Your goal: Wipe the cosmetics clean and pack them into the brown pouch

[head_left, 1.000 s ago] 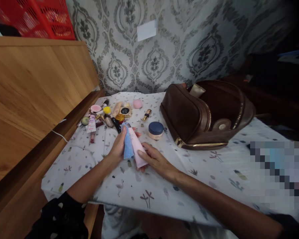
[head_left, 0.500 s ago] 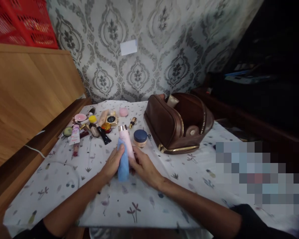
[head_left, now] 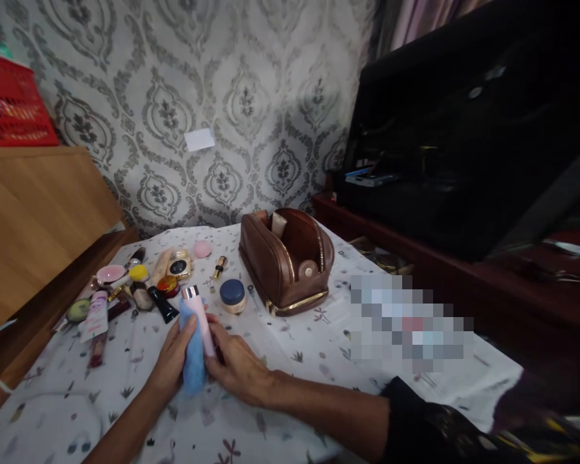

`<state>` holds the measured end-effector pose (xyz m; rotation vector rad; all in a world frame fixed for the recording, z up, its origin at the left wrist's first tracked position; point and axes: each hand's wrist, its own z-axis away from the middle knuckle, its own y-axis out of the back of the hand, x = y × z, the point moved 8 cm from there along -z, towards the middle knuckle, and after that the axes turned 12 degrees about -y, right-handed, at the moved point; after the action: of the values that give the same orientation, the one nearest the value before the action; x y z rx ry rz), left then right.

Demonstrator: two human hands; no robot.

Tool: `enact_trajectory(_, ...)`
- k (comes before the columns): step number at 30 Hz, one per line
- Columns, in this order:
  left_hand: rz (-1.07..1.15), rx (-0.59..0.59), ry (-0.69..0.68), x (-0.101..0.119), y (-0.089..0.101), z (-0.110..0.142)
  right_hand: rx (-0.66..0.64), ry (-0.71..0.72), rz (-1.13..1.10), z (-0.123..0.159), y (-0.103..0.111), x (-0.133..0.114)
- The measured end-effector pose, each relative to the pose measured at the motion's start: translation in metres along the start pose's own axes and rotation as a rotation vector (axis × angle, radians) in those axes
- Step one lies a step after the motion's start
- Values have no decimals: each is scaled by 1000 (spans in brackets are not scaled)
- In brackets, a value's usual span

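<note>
A pink bottle (head_left: pixel 203 327) with a shiny metallic cap stands tilted between both hands, over the near part of the table. Against its left side my left hand (head_left: pixel 173 353) presses a blue cloth (head_left: pixel 193 367), thumb on top and the other fingers mostly hidden. My right hand (head_left: pixel 239 364) is closed round the bottle's right side. Just beyond the hands sits a round jar with a dark blue lid (head_left: pixel 232 293). Farther right a brown toiletry bag (head_left: pixel 265 258) stands unzipped, with a pale tube (head_left: pixel 278 225) showing inside.
Left of the hands lies a cluster of cosmetics, including a pink-and-white tube (head_left: pixel 95 314), a black tube (head_left: pixel 163 304) and a pink sponge (head_left: pixel 202 249). A small gold-and-black tube (head_left: pixel 219 267) lies near the jar. A large dark screen (head_left: pixel 439 129) rises at the right.
The view has swung to the right, so everything sits farther left in it. Both hands keep hold of the bottle and the cloth.
</note>
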<state>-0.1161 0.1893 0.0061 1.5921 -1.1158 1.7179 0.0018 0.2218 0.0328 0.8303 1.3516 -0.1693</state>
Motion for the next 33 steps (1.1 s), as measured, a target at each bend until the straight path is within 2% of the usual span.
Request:
enact_trajectory(4,-74,-31,-10,-10,2,0,103,24,-7,-2,12,1)
enact_trajectory(9,-124,-78,-79,-3,-6,1,166,77,163,-3,15,0)
enact_trajectory(14,-137,77,-96,5,-7,0,146,66,372,-6,8,1)
enact_trajectory(17,-113,156,-106,14,-12,-2,168,121,381,-4,10,-5)
enact_trajectory(19,-73,158,-103,20,-19,-5,182,146,340,-2,14,-8)
enact_trajectory(23,56,119,7,22,-31,-7,179,191,139,3,22,-14)
enact_trajectory(28,77,199,47,25,-28,-8,120,245,-124,0,23,-13)
enact_trajectory(31,80,204,27,28,-29,-9,60,220,-285,-7,19,-7)
enact_trajectory(33,91,203,17,30,-32,-9,69,214,-364,-11,20,-4)
